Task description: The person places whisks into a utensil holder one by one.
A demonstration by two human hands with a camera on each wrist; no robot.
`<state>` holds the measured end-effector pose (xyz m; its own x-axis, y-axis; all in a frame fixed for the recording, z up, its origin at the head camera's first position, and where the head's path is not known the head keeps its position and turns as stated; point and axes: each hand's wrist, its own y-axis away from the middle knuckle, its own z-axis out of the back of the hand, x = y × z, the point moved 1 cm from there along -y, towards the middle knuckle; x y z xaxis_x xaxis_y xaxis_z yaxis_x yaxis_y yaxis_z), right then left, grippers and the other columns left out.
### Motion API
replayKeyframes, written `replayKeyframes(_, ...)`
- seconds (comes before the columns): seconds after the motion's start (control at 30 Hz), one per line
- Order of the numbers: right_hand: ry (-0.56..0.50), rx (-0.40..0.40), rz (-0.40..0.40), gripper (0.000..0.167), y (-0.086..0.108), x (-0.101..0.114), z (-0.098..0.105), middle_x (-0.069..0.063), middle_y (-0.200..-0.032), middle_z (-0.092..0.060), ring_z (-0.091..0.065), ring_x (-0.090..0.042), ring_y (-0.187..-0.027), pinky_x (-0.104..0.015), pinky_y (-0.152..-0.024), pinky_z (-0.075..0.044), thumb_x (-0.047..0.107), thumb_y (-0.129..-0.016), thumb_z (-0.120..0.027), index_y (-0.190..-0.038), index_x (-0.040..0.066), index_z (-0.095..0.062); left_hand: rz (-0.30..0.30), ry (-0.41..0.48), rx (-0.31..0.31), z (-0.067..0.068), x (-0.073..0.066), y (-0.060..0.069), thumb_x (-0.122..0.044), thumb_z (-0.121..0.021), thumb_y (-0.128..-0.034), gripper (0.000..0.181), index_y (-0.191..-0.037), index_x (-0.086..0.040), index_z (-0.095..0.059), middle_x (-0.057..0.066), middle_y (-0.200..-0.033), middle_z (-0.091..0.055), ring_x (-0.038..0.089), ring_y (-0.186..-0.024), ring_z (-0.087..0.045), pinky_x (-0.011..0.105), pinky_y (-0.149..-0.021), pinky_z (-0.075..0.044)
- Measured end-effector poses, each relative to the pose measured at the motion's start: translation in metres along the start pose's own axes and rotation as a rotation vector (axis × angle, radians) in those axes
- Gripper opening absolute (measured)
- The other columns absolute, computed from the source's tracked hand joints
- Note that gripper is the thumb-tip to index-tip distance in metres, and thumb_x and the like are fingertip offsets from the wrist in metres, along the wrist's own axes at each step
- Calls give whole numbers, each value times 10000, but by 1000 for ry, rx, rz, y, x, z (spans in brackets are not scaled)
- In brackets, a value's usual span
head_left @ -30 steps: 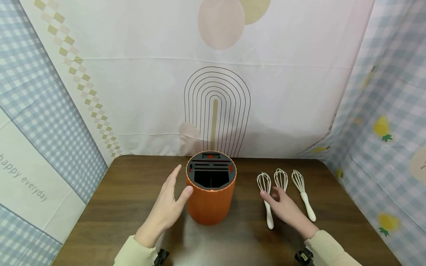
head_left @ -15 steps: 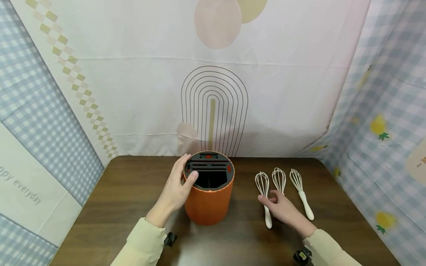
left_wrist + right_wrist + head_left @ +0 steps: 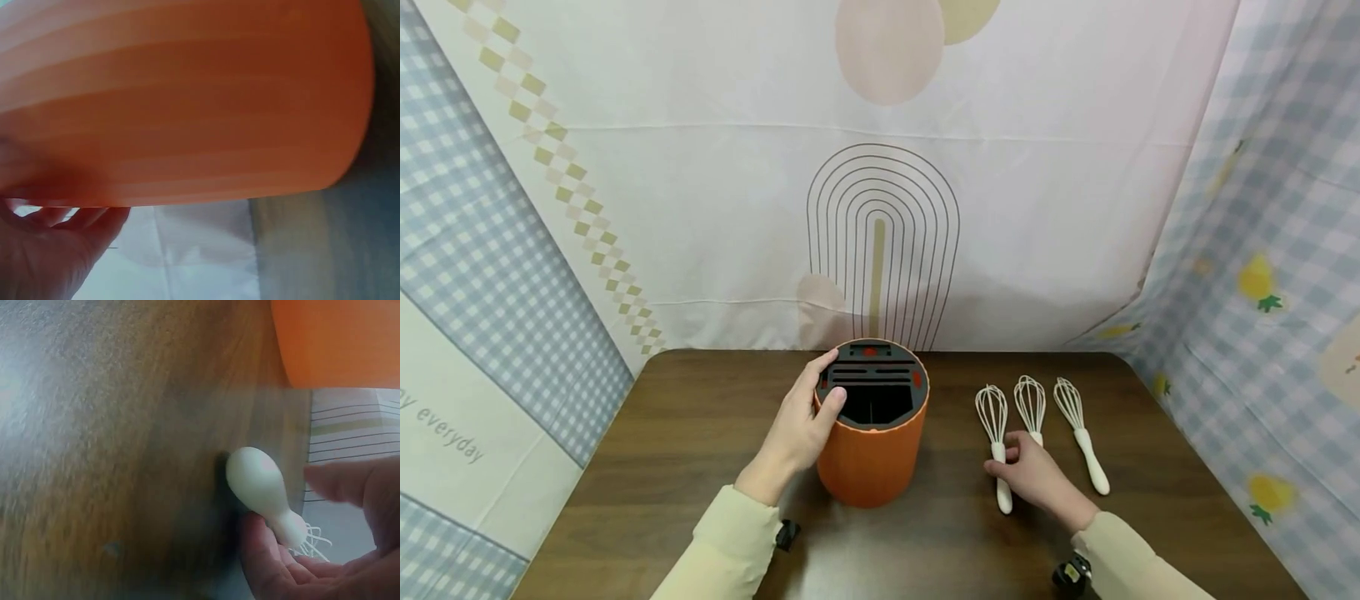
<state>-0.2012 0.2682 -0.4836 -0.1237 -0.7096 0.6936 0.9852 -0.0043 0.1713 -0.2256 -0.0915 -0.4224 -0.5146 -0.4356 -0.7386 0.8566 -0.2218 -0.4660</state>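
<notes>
An orange, ribbed knife block (image 3: 871, 462) with a slotted black insert stands upright on the table. My left hand (image 3: 793, 425) grips its left side, thumb over the front rim and fingers round the wall; the left wrist view shows the block's ribbed wall (image 3: 206, 106) and the fingers against it. To the right, three white whisks lie side by side. My right hand (image 3: 1037, 475) is at the leftmost whisk (image 3: 998, 452). In the right wrist view, fingers touch that whisk's handle (image 3: 255, 481) from one side, while the thumb stands apart from it.
The middle whisk (image 3: 1031, 404) lies partly behind the right hand. Farther right is the third whisk (image 3: 1084, 446). Behind the wooden table (image 3: 700, 433) hangs a white patterned cloth (image 3: 722, 233), with checked blue cloths on both sides.
The left hand has moved right onto the knife block and holds it. The right hand has moved slightly down along the leftmost whisk's handle, with its thumb lower. The whisks lie where they were.
</notes>
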Motion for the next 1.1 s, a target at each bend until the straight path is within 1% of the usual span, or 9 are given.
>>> replayKeyframes(0.17,-33,-42,-1,516,-3,-3,-6,-151,-953,-621,-588,-221,-823,-378,-703,-488,94,-840,-713,-1229,-151,-478,-4,1,-40,-6,1,2,-404,-423,-1011,524,-1509,-276,-320,7,-1503,-373,266,-1326,-404,542,-1009,-363)
replayKeyframes(0.4,-349,-7,-103,329,-9,-9,-18,-135,-898,-649,-617,-192,-760,-347,-652,-531,16,-841,-691,-1103,-134,-561,-20,-1,-118,-13,2,6,-403,-425,-1001,518,-1487,-234,-368,1,-1474,-425,279,-1280,-459,540,-969,-403)
replayKeyframes(0.5,-409,12,-134,285,-12,-11,-19,-135,-910,-642,-614,-188,-777,-356,-670,-534,13,-841,-684,-1068,-129,-587,-27,-24,-163,-18,3,7,-425,-418,-992,529,-1477,-216,-389,3,-1463,-442,285,-1249,-488,532,-941,-425)
replayKeyframes(0.6,-415,24,-164,284,-15,-10,-17,-142,-939,-627,-607,-189,-797,-367,-689,-537,33,-847,-690,-1067,-118,-592,-14,-37,-188,-22,2,7,-457,-396,-989,537,-1474,-226,-389,15,-1459,-442,301,-1217,-510,541,-914,-439)
replayKeyframes(0.7,-405,30,-175,296,-18,-9,-16,-151,-958,-620,-606,-190,-805,-368,-700,-539,42,-852,-693,-1078,-114,-584,-10,-44,-207,-25,0,7,-530,-338,-997,568,-1477,-228,-380,45,-1446,-445,258,-939,-592,492,-791,-483)
replayKeyframes(0.77,-399,29,-174,285,-19,-7,-16,-147,-953,-618,-604,-188,-796,-365,-695,-538,42,-851,-694,-1068,-106,-584,-10,-52,-222,-25,-1,7,-564,-304,-996,592,-1477,-227,-376,45,-1437,-449,187,-750,-538,423,-698,-479)
replayKeyframes(0.83,-408,24,-169,263,-20,-6,-18,-144,-943,-618,-606,-185,-792,-365,-697,-539,31,-848,-688,-1052,-102,-586,-14,-66,-235,-25,-2,8,-585,-276,-995,612,-1479,-223,-370,27,-1439,-444,134,-622,-420,356,-614,-436)
replayKeyframes(0.97,-432,25,-169,251,-19,-5,-20,-134,-931,-620,-610,-183,-783,-358,-694,-538,17,-845,-682,-1048,-96,-586,-10,-88,-247,-25,-3,10,-573,-267,-999,606,-1479,-217,-367,-35,-1472,-413,107,-607,-396,326,-579,-412)
replayKeyframes(1.1,-455,27,-184,281,-15,-5,-17,-128,-941,-633,-613,-187,-787,-350,-688,-535,27,-852,-685,-1087,-87,-581,-13,-89,-254,-26,-5,12,-648,-229,-972,678,-1477,-219,-370,-52,-1475,-412,101,-603,-384,334,-565,-400)
